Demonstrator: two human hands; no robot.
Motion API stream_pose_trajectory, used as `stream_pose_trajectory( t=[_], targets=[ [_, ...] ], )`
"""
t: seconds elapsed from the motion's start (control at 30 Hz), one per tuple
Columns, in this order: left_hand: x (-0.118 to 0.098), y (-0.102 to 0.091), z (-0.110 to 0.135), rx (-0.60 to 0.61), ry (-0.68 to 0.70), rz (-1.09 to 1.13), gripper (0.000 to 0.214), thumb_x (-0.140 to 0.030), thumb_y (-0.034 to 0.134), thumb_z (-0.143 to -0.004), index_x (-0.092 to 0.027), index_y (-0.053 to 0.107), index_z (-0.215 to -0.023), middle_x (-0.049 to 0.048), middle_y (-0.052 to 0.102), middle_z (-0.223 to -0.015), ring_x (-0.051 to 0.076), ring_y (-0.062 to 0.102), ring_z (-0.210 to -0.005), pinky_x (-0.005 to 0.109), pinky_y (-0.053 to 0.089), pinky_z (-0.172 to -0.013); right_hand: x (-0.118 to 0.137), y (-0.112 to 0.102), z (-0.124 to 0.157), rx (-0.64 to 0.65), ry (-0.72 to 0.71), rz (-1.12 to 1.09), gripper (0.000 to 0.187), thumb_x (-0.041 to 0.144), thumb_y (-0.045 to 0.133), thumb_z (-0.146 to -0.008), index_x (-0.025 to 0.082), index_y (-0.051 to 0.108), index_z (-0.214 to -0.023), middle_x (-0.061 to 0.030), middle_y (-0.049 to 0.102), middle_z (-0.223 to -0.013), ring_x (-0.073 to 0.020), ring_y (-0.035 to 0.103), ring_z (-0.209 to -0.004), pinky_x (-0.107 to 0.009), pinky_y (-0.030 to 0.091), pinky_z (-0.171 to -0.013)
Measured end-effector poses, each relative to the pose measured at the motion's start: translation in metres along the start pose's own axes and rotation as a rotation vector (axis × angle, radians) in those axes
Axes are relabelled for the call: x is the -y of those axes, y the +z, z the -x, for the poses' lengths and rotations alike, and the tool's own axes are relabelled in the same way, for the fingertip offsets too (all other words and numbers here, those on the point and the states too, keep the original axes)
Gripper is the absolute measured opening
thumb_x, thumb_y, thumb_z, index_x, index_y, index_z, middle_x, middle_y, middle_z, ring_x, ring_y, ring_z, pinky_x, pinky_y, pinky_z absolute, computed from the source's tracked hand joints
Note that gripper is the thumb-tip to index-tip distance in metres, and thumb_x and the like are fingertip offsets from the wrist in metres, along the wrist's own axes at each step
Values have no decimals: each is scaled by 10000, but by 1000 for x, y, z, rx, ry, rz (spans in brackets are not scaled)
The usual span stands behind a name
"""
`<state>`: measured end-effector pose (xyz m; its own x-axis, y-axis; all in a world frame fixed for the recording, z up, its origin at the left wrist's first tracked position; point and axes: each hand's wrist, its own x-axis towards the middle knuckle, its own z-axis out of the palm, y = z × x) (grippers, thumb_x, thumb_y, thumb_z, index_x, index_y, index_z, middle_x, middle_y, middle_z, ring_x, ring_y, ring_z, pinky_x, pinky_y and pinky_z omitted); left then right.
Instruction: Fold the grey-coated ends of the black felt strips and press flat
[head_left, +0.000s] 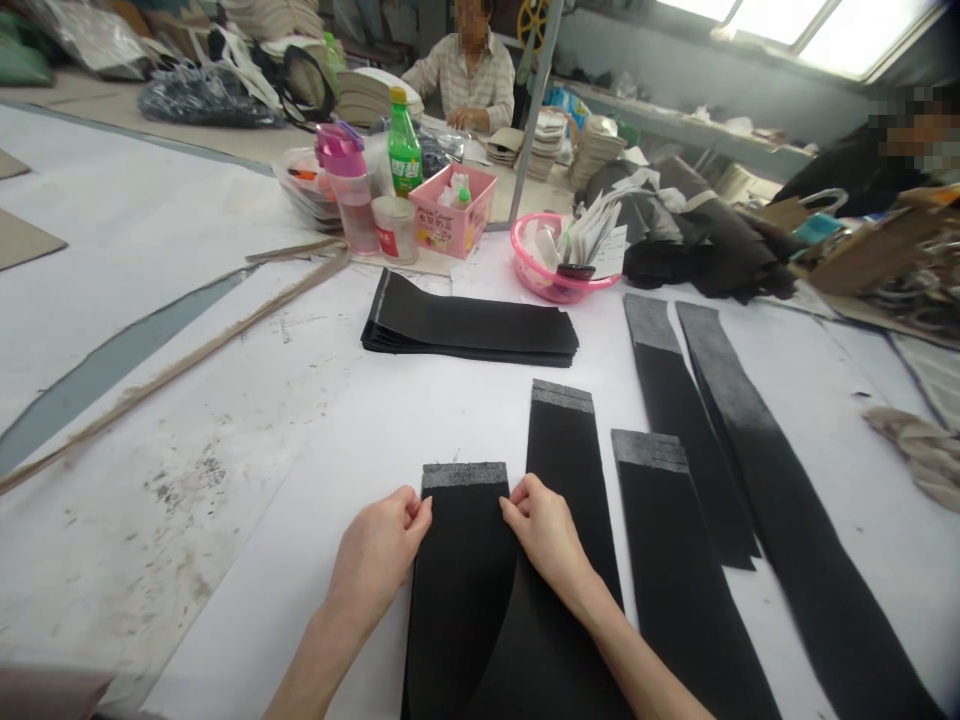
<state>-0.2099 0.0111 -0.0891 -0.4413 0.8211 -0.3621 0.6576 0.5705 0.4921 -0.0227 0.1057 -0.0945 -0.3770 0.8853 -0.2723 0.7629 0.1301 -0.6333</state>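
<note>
A black strip of material [465, 560] with a grey band across its far end lies in front of me. My left hand [382, 545] pinches its left edge just below that band. On the opposite edge my right hand [544, 530] has thumb and fingers closed at the strip's right side. Under and beyond my right forearm lies another black strip [566, 440], also grey at its end. Farther right are a third strip [660, 530] and two longer ones, with grey ends too. A folded stack of black strips [472, 320] rests beyond my hands.
At the back stand a pink-lidded bottle [352, 190], a green soda bottle [403, 145], a white cup [394, 230], a pink box [454, 215] and a pink basket [559, 285] of papers. A metal pole [534, 120] rises behind. A person in a checked shirt [480, 85] sits opposite.
</note>
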Motion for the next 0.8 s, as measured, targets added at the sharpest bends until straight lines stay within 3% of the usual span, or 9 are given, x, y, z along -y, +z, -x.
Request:
stream_pose_trajectory(
  t=[0.33, 0.57, 0.63, 0.7, 0.8],
  targets=[
    [2, 4, -1, -2, 3, -94, 380, -470, 350, -919, -219, 459, -656, -43, 513, -483, 116, 485, -440, 246, 217, -486, 5, 2, 4, -39, 25, 108, 142, 249, 568, -842, 220, 445, -777, 39, 587, -600, -129, 546, -543, -224, 318, -559],
    [-7, 7, 6, -174, 58, -325, 224, -386, 405, -933, -223, 509, -820, -25, 584, -603, 155, 531, -518, 265, 249, -495, 7, 2, 5, -37, 22, 162, 127, 246, 560, -851, 221, 455, -783, 32, 588, -600, -140, 571, -564, -224, 308, -558],
    [-12, 9, 9, -279, 141, -412, 148, -300, 426, -930, -208, 542, -922, 15, 637, -751, 188, 585, -646, 287, 332, -551, 7, 2, 5, -37, 18, 165, 128, 246, 556, -853, 221, 455, -779, 30, 588, -600, -142, 573, -568, -224, 308, -557],
    [-15, 12, 10, -361, 326, -459, 176, -191, 451, -910, -193, 566, -1044, 67, 645, -986, 228, 594, -893, 329, 406, -712, 7, 2, 5, -41, 14, 165, 121, 244, 555, -853, 222, 459, -784, 28, 594, -606, -144, 578, -574, -223, 307, -554],
    [-16, 16, 8, -349, 601, -463, 335, -122, 474, -894, -209, 544, -1210, 85, 585, -1187, 250, 512, -1101, 383, 389, -887, 7, 2, 5, -48, 15, 160, 110, 239, 562, -847, 221, 469, -792, 26, 606, -620, -144, 589, -586, -222, 311, -555]
  ],
)
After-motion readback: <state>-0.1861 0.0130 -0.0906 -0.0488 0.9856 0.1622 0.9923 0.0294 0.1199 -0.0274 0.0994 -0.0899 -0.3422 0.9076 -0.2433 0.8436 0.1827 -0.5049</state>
